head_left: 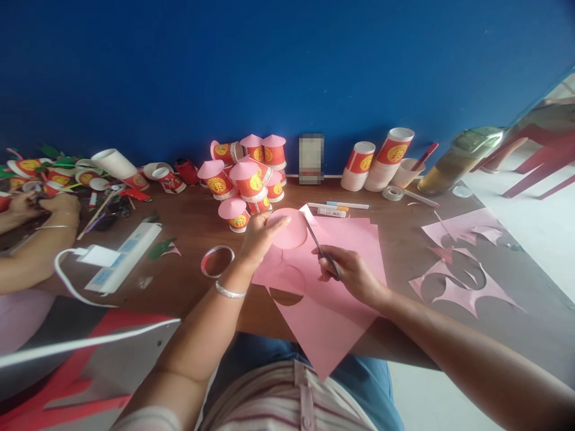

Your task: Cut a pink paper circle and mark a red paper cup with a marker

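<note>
The person's left hand [258,239] pinches a round disc of pink paper [290,232] between thumb and fingers, holding it above the surface [184,272] and over larger pink paper sheets [354,263]. The right hand [345,269] has its fingers wrapped around the handles of a pair of scissors [320,240], whose blades point up and away from the body, along the disc's right edge; a pale strip of paper [308,214] sits by the blade tips. Whether the blades touch the disc cannot be told.

Just beyond the left hand stands a cluster of red paper cups [246,187], most topped with pink cones. Markers [344,205] lie beyond the sheets, near a roll of clear tape [393,193] and two stacks of paper cups [377,164]. Pink offcuts [469,293] with curved cut edges lie to the right. A wide tape roll [205,263] rests left of the left hand, near a power strip [128,257]. At far left, a co-worker's hands [63,206] are among more cups.
</note>
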Action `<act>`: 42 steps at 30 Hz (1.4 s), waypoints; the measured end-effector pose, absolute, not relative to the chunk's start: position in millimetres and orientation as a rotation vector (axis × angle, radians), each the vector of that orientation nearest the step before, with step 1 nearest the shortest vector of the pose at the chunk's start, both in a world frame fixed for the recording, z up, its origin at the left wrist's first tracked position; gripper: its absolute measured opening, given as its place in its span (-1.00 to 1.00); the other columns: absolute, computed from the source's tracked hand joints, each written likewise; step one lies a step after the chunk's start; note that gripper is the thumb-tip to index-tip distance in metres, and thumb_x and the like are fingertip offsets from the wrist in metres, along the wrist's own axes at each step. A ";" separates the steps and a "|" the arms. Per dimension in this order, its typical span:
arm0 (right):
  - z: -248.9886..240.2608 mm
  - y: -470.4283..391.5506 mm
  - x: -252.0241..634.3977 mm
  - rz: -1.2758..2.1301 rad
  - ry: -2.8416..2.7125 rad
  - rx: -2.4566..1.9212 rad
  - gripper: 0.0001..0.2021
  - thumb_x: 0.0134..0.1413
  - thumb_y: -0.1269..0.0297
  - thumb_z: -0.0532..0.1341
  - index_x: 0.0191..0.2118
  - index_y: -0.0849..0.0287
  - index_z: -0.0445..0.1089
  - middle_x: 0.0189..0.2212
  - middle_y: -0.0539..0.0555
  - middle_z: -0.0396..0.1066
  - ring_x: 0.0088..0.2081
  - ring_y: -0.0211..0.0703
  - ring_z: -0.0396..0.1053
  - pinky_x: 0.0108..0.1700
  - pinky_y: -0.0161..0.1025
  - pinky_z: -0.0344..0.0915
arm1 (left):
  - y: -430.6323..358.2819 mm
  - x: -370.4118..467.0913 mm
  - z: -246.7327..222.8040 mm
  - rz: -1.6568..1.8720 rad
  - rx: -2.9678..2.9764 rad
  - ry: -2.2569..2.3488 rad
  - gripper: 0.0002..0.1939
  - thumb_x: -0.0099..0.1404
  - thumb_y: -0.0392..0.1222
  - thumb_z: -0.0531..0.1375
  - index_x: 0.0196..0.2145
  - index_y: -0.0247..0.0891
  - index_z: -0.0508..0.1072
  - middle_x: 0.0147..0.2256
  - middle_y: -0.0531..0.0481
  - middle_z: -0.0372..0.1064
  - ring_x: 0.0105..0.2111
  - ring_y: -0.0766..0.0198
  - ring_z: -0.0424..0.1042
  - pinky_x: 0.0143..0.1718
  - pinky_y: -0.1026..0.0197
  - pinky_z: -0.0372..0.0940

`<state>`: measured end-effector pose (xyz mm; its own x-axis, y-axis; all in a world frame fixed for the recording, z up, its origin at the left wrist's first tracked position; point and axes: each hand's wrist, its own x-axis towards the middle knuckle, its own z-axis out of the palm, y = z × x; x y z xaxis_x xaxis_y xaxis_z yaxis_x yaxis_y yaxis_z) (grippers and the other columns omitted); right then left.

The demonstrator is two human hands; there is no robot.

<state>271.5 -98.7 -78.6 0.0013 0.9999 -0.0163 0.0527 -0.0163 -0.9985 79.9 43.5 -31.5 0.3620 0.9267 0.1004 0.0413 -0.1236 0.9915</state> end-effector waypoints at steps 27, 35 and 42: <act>-77.4 -98.9 273.5 1.193 -1.228 -1.312 -0.54 0.27 -0.16 0.32 -0.05 0.18 0.54 -0.46 -0.03 0.40 -0.41 -0.20 0.39 -0.26 -0.17 0.37 | 40.9 78.4 -25.1 0.935 1.528 0.874 -0.43 0.05 0.12 0.51 -0.59 -0.25 0.24 -0.56 0.15 -0.02 -0.47 0.39 -0.02 -0.43 0.26 -0.09; -75.5 -98.0 272.1 1.194 -1.242 -1.313 -0.58 0.30 -0.14 0.30 -0.11 0.18 0.52 -0.46 -0.04 0.38 -0.41 -0.22 0.40 -0.25 -0.17 0.38 | 41.4 78.5 -27.9 0.936 1.399 0.889 -0.59 0.02 0.06 0.54 -0.43 -0.30 0.54 -0.50 0.09 0.29 -0.44 0.33 0.23 -0.37 0.26 0.17; -75.5 -98.8 271.9 1.181 -1.249 -1.311 -0.56 0.28 -0.15 0.31 -0.11 0.19 0.53 -0.48 -0.04 0.39 -0.42 -0.20 0.42 -0.28 -0.17 0.39 | 42.6 79.4 -30.5 1.012 1.394 0.898 -0.62 0.04 0.04 0.53 -0.36 -0.31 0.62 -0.45 0.03 0.45 -0.39 0.27 0.36 -0.31 0.22 0.29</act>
